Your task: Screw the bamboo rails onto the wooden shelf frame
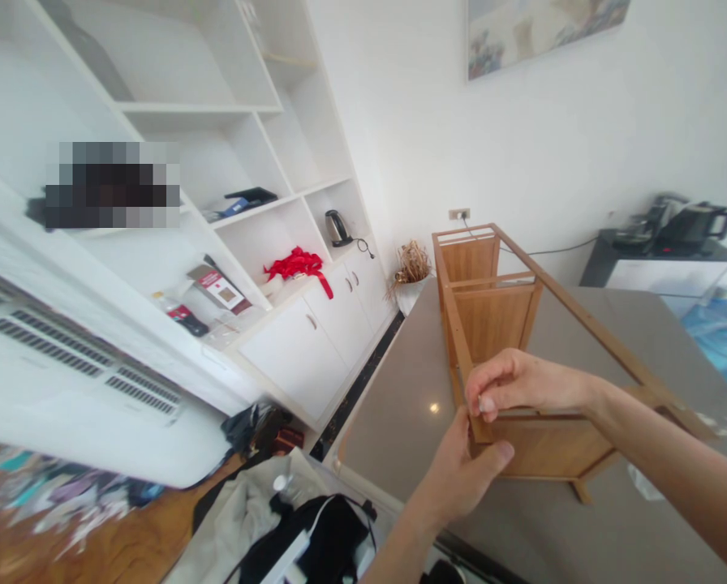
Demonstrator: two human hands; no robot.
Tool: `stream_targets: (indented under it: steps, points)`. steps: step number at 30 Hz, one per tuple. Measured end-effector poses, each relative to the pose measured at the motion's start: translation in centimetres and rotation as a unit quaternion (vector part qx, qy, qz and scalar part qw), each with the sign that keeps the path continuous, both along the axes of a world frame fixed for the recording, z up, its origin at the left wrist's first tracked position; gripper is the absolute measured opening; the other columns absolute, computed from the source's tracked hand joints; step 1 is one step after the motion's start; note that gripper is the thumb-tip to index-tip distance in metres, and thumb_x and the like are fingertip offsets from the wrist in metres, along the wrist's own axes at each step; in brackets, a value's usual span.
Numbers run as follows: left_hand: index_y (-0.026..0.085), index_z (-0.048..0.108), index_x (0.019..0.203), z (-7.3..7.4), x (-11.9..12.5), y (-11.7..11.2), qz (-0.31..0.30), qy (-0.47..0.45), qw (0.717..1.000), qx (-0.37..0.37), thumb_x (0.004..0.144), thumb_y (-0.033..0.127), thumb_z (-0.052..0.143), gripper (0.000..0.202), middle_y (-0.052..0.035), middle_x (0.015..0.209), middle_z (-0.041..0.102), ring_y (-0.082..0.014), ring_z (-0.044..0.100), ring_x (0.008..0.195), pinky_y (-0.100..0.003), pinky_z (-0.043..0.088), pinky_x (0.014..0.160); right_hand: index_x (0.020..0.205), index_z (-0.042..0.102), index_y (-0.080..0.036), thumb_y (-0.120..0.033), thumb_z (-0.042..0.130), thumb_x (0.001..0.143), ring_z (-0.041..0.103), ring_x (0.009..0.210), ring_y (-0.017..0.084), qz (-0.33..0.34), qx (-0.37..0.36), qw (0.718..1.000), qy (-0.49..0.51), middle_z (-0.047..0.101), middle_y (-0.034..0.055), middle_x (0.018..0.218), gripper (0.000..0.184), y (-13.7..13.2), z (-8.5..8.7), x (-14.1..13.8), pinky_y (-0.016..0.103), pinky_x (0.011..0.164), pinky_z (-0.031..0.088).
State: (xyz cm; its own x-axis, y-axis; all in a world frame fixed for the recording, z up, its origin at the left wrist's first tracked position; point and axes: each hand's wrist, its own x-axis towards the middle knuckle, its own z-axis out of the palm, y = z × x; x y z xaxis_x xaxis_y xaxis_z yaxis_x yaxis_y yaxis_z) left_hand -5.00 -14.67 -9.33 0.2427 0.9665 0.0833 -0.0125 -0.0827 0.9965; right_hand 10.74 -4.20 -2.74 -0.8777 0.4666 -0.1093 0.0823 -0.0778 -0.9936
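Note:
A wooden rack frame (pixel 489 320) with slatted panels and long rails lies on its side on the grey table (pixel 388 405). My left hand (pixel 454 474) grips the near corner of this frame, its thumb lying along the front and its other fingers partly hidden behind the rail. Just above that corner, my right hand (pixel 522 385) is closed in a pinch beside the near end of the left rail. Something small and pale shows at its fingertips, too small to name.
Clothes and cables lie on a surface (pixel 242 503) at the near left. White shelving (pixel 278 332) holds an electric kettle (pixel 337 229), red ribbon (pixel 296 264) and a bottle (pixel 184 315). A pot of dried stems (pixel 412 268) stands behind the table; a dark-topped cabinet (pixel 661 251) is at right.

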Motion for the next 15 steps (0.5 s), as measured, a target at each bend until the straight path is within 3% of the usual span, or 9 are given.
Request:
stream_targets:
  steps: [3,15]
  points:
    - [0.017,0.051,0.126,-0.3,-0.2,0.3,-0.029,-0.019,0.999,-0.010,0.088,0.028,0.056,0.040,-0.0087,0.120,0.060,-0.0243,0.054,0.113,-0.036,0.040,0.099,0.085,0.072,-0.012,-0.029,0.074,0.076,0.060,0.068,0.009,0.007,-0.012,1.000,0.004,0.068,0.0016,0.075,0.019,0.3,0.0,0.3,0.023,0.069,0.049]
    - [0.018,0.056,0.117,-0.2,0.2,0.2,0.021,0.069,0.997,0.009,0.090,0.033,0.054,0.031,-0.0066,0.111,0.063,-0.0219,0.057,0.105,-0.033,0.041,0.096,0.078,0.069,-0.013,-0.033,0.073,0.076,0.057,0.066,0.008,-0.042,0.030,0.999,-0.009,0.065,-0.0009,0.071,0.020,-0.8,-0.3,0.2,0.020,0.062,0.045]
